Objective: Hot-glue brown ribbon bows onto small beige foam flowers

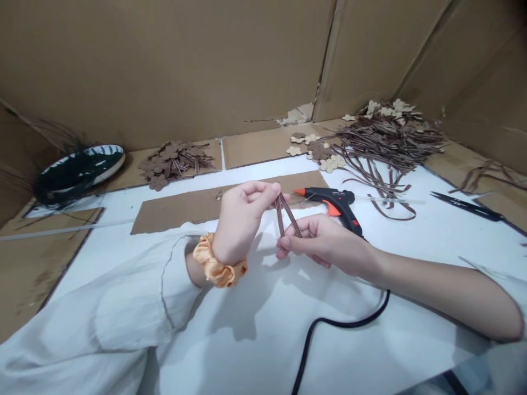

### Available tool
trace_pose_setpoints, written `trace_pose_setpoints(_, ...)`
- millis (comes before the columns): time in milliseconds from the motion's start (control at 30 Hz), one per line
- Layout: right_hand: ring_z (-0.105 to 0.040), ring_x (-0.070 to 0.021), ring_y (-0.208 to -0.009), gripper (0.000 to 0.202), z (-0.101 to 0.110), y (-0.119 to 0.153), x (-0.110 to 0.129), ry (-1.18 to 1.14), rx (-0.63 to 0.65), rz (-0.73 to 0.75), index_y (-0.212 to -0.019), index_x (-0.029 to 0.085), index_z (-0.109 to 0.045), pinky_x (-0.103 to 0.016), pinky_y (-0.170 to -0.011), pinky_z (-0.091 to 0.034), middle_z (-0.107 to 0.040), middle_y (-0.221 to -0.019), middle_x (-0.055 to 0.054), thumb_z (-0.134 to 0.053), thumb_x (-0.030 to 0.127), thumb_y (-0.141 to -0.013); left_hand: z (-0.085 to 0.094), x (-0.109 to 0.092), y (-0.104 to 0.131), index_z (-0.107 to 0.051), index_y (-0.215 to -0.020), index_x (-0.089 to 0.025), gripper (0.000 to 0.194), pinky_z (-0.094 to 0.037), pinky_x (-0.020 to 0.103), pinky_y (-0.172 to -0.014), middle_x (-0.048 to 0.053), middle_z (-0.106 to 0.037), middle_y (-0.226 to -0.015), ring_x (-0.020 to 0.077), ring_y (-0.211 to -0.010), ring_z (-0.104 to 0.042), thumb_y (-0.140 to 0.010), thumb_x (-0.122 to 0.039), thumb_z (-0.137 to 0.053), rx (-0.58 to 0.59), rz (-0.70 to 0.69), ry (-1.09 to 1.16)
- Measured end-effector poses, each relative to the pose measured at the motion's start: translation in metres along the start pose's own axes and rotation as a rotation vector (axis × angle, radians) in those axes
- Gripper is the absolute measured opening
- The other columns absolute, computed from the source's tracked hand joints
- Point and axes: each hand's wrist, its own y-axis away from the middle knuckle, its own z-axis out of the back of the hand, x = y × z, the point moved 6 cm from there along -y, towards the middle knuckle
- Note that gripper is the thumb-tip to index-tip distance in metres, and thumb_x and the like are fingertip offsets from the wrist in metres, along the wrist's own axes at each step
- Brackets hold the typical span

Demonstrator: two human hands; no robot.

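Note:
A narrow brown ribbon (293,219) with light stitch-like lines is folded into an upside-down V between my hands. My left hand (242,214), an orange scrunchie (220,266) round its wrist, pinches the ribbon's fold at the top. Lower down and to the right, my right hand (321,238) has its fingers closed on the two ribbon ends. Just behind my right hand lies a black and orange glue gun (335,200), its nozzle pointing left. Under and behind my left hand is a flat cardboard strip (177,208).
Brown ribbons (387,140) and felt flowers (329,159) are heaped at the back right. Black tweezers (465,206) lie at the right. Flowers with stems (175,159) and a bowl of dark wires (117,159) stand at the back left. A black cord (313,334) crosses the white board.

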Motion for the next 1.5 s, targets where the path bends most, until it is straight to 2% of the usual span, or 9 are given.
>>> trace_pose_setpoints(167,-0.027,-0.0021,-0.039,0.024,0.002,0.003,0.004,0.083,-0.045,0.005,-0.077,0.014,-0.068,-0.018,-0.033,-0.021,-0.064,-0.065,0.0,-0.061,0.036,-0.081,0.002,0.0,0.0,-0.065,-0.072,-0.014,0.023,-0.052,0.027,-0.074,0.007,-0.074,-0.078,0.0189,-0.08,-0.069,-0.077,-0.036,-0.068,-0.014,-0.017,-0.006)
trace_pose_setpoints(300,-0.031,-0.0026,-0.039,0.028,0.006,0.005,0.007,0.164,-0.083,-0.003,-0.082,0.014,-0.07,-0.018,-0.033,-0.023,-0.06,-0.062,0.001,-0.06,0.04,-0.081,0.003,-0.001,0.001,-0.065,-0.07,-0.015,0.022,-0.052,0.031,-0.079,0.007,-0.075,-0.084,0.0205,-0.084,-0.068,-0.075,-0.036,-0.069,-0.035,-0.047,0.043)
trace_pose_setpoints(533,-0.027,-0.0018,-0.036,0.034,0.028,0.022,0.037,0.177,-0.456,0.191,-0.097,0.015,-0.07,-0.021,-0.033,-0.021,-0.057,-0.058,0.003,-0.071,0.037,-0.071,0.003,-0.012,0.015,-0.067,-0.064,-0.018,0.019,-0.046,0.029,-0.085,0.003,-0.072,-0.097,0.0205,-0.098,-0.063,-0.077,-0.032,-0.068,-0.052,-0.145,-0.093)
trace_pose_setpoints(667,-0.029,-0.0027,-0.035,0.023,0.021,0.025,0.042,0.079,-0.419,0.253,-0.087,0.017,-0.069,-0.02,-0.034,-0.021,-0.052,-0.05,0.005,-0.072,0.034,-0.072,0.001,-0.011,0.021,-0.067,-0.065,-0.019,0.018,-0.044,0.031,-0.089,0.003,-0.07,-0.096,0.0205,-0.099,-0.061,-0.078,-0.031,-0.067,-0.032,-0.163,-0.097)
trace_pose_setpoints(833,-0.032,-0.002,-0.036,0.02,0.017,0.024,0.038,-0.009,-0.413,0.276,-0.08,0.017,-0.065,-0.019,-0.034,-0.02,-0.059,-0.058,0.003,-0.074,0.033,-0.071,-0.001,-0.008,0.023,-0.069,-0.069,-0.019,0.015,-0.045,0.033,-0.088,0.004,-0.069,-0.097,0.0211,-0.097,-0.062,-0.077,-0.032,-0.068,-0.025,-0.173,-0.082)
trace_pose_setpoints(1033,-0.035,-0.0021,-0.038,0.016,0.015,0.02,0.032,-0.06,-0.391,0.274,-0.078,0.017,-0.063,-0.017,-0.033,-0.024,-0.054,-0.057,0.005,-0.072,0.029,-0.072,-0.003,-0.006,0.024,-0.067,-0.065,-0.019,0.015,-0.045,0.032,-0.086,0.004,-0.069,-0.093,0.0213,-0.097,-0.061,-0.076,-0.029,-0.067,-0.044,-0.17,-0.076)
trace_pose_setpoints(1167,-0.037,-0.0011,-0.04,0.016,0.017,0.02,0.033,-0.035,-0.415,0.314,-0.079,0.017,-0.062,-0.016,-0.034,-0.026,-0.061,-0.069,0.003,-0.069,0.031,-0.076,-0.005,-0.005,0.022,-0.066,-0.064,-0.019,0.019,-0.045,0.03,-0.086,0.004,-0.069,-0.095,0.0215,-0.102,-0.06,-0.079,-0.032,-0.066,-0.009,-0.179,-0.084)
trace_pose_setpoints(1333,-0.039,-0.002,-0.041,0.017,0.022,0.022,0.035,-0.003,-0.46,0.331,-0.079,0.017,-0.061,-0.017,-0.033,-0.026,-0.064,-0.073,0.0,-0.065,0.033,-0.079,0.001,-0.014,0.018,-0.07,-0.081,-0.019,0.027,-0.044,0.028,-0.087,0.005,-0.068,-0.105,0.0208,-0.104,-0.059,-0.085,-0.042,-0.057,-0.054,-0.285,-0.181)
trace_pose_setpoints(1500,-0.035,-0.0006,-0.037,0.016,0.023,0.026,0.038,0.045,-0.473,0.36,-0.08,0.017,-0.061,-0.017,-0.032,-0.025,-0.061,-0.071,0.002,-0.065,0.032,-0.079,0.0,-0.025,0.023,-0.07,-0.081,-0.02,0.014,-0.041,0.032,-0.093,0.006,-0.064,-0.108,0.0221,-0.11,-0.055,-0.079,-0.033,-0.066,-0.055,-0.451,-0.359)
